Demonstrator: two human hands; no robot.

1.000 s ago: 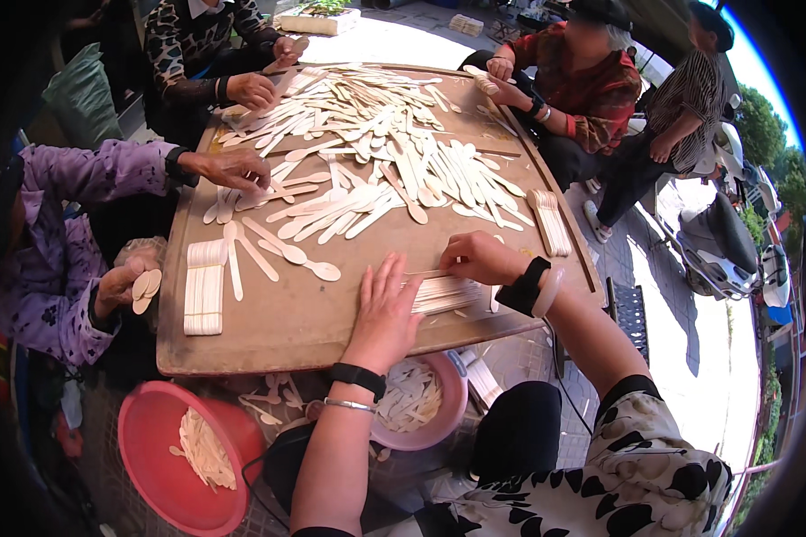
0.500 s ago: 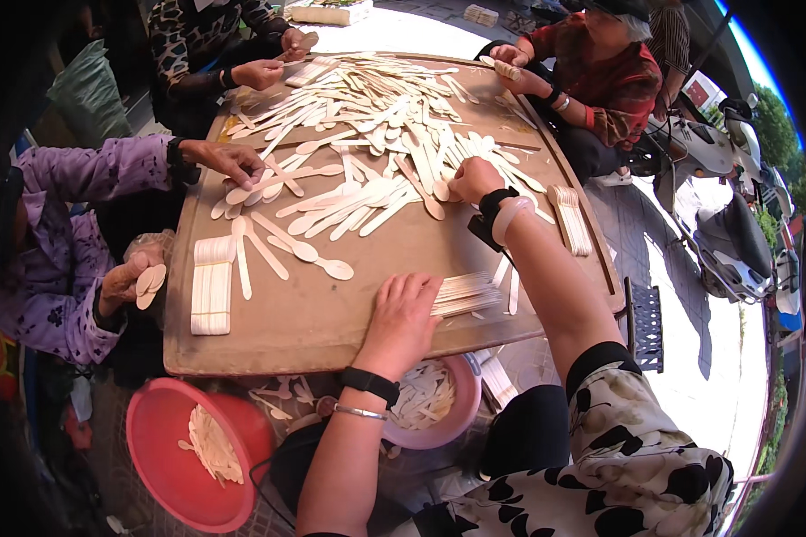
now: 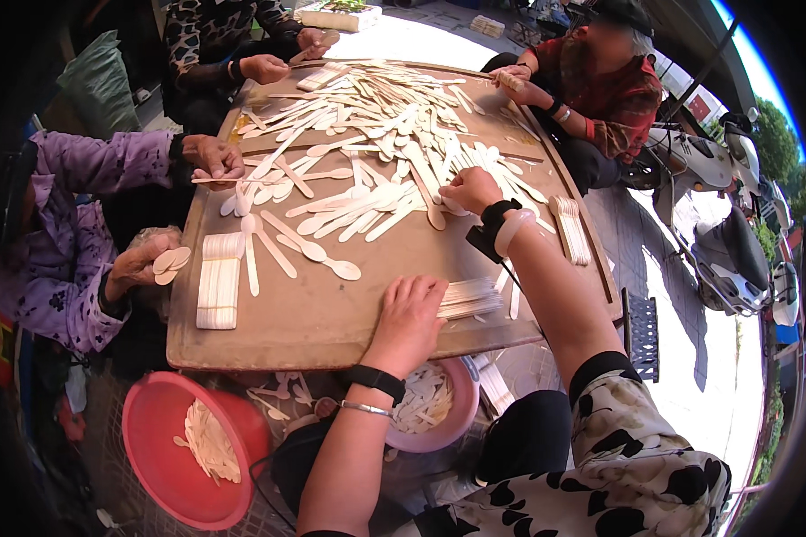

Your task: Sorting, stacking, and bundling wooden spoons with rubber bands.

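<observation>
My left hand (image 3: 409, 315) rests near the table's front edge, its fingers curled over one end of a bundle of wooden spoons (image 3: 471, 299). The handles of that bundle point right, neatly side by side. Farther forward, my right hand (image 3: 475, 191) pinches at the near right side of a big loose pile of wooden spoons (image 3: 403, 134). A spoon seems to be between its fingertips, though the fingers partly hide it. Beside that hand a single wooden spoon (image 3: 427, 198) points toward me.
Banded spoon bundles lie on the table at left (image 3: 218, 282) and right (image 3: 570, 231). Below the front edge are a red basin (image 3: 143, 447) and a pink basin (image 3: 464, 394), both holding spoons. Co-workers' hands (image 3: 213, 159) work at the left, far left and far right. Scooters (image 3: 725, 242) stand right.
My right hand has shifted slightly at the pile's edge, while my left stays on the bundle. The left co-worker's upper hand has moved back from the pile with a spoon. The view has shifted slightly.
</observation>
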